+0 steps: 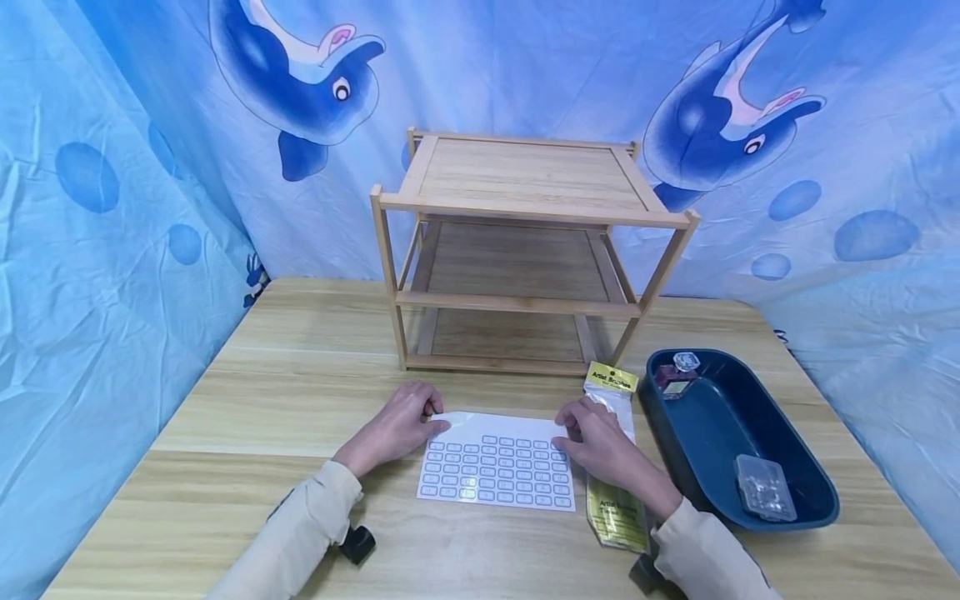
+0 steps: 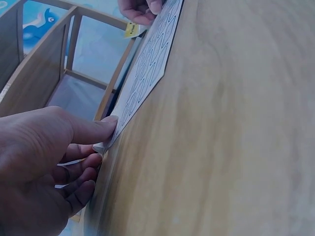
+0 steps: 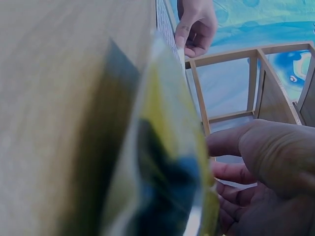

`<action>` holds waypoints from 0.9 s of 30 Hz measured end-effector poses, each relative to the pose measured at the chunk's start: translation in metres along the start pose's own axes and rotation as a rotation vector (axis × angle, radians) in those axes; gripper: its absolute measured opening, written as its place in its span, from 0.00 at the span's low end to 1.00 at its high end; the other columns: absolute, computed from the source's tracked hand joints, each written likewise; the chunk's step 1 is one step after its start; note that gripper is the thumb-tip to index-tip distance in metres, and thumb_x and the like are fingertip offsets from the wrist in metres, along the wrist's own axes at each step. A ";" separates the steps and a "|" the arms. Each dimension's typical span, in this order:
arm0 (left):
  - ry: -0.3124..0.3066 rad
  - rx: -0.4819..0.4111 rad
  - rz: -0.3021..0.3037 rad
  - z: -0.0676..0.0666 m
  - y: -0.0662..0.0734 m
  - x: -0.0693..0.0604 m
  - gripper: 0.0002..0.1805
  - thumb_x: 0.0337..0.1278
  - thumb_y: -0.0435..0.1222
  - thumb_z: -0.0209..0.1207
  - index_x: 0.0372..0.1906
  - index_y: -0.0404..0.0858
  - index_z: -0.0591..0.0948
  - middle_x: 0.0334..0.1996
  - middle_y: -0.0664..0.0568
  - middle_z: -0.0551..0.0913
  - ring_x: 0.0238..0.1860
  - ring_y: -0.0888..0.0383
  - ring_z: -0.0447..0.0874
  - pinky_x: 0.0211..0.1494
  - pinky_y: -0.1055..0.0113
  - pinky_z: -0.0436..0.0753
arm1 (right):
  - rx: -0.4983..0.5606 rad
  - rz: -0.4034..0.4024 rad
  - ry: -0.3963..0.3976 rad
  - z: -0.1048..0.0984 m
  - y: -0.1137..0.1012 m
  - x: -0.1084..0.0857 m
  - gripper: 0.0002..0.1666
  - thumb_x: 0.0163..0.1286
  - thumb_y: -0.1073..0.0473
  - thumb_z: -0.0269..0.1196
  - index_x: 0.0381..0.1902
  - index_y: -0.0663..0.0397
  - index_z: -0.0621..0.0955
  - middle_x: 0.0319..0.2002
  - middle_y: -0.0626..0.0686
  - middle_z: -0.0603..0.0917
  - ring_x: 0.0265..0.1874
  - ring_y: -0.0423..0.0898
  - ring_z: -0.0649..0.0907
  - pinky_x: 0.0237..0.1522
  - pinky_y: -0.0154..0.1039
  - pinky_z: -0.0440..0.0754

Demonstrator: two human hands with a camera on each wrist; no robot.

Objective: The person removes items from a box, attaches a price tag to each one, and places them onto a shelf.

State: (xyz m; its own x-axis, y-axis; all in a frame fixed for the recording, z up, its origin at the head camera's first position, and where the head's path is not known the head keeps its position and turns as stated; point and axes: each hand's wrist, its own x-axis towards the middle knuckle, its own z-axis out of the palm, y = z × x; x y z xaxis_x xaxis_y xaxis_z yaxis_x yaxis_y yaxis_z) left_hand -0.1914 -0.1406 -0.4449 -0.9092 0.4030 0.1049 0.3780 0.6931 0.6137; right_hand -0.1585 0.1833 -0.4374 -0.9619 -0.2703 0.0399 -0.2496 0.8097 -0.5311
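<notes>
A white sheet [image 1: 495,475] printed with rows of blue-outlined rounded labels lies flat or nearly flat on the table. My left hand [image 1: 401,425] pinches its upper left corner; in the left wrist view the thumb is on top of the sheet [image 2: 147,64] and the curled fingers are below. At the upper right corner my right hand [image 1: 600,442] grips the edge between thumb and fingers. Under that hand and forearm lies a long yellow-and-clear packet [image 1: 617,512] marked Artist Brushes. In the right wrist view this packet [image 3: 167,147] is blurred and hides much of the sheet.
Behind the sheet stands a three-tier wooden shelf [image 1: 525,175]. To the right is a dark blue tub [image 1: 720,425] holding a clear plastic case [image 1: 765,487], a dark red box [image 1: 673,382] and a small clear faceted item [image 1: 686,361]. Blue dolphin-printed curtains [image 1: 480,75] surround the table.
</notes>
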 end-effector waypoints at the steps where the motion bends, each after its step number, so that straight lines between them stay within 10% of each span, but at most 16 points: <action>1: 0.000 -0.001 0.000 0.000 0.000 0.000 0.11 0.58 0.31 0.72 0.37 0.39 0.78 0.34 0.54 0.75 0.41 0.55 0.72 0.46 0.58 0.74 | -0.003 -0.004 0.000 0.000 0.000 0.000 0.15 0.65 0.63 0.73 0.48 0.57 0.82 0.41 0.49 0.77 0.42 0.48 0.75 0.47 0.49 0.73; 27: -0.040 -0.052 0.016 0.001 0.001 0.000 0.09 0.64 0.30 0.67 0.37 0.41 0.76 0.28 0.55 0.73 0.30 0.59 0.71 0.31 0.66 0.71 | -0.012 -0.047 0.020 0.002 0.002 0.002 0.12 0.66 0.62 0.73 0.41 0.54 0.79 0.37 0.48 0.75 0.40 0.49 0.72 0.48 0.51 0.67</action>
State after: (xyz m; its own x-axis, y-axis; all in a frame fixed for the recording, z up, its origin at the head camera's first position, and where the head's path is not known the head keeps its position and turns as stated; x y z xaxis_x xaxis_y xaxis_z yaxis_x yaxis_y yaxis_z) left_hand -0.1907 -0.1395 -0.4450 -0.8950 0.4382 0.0839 0.3819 0.6551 0.6519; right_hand -0.1603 0.1834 -0.4404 -0.9512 -0.2977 0.0810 -0.2953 0.8026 -0.5184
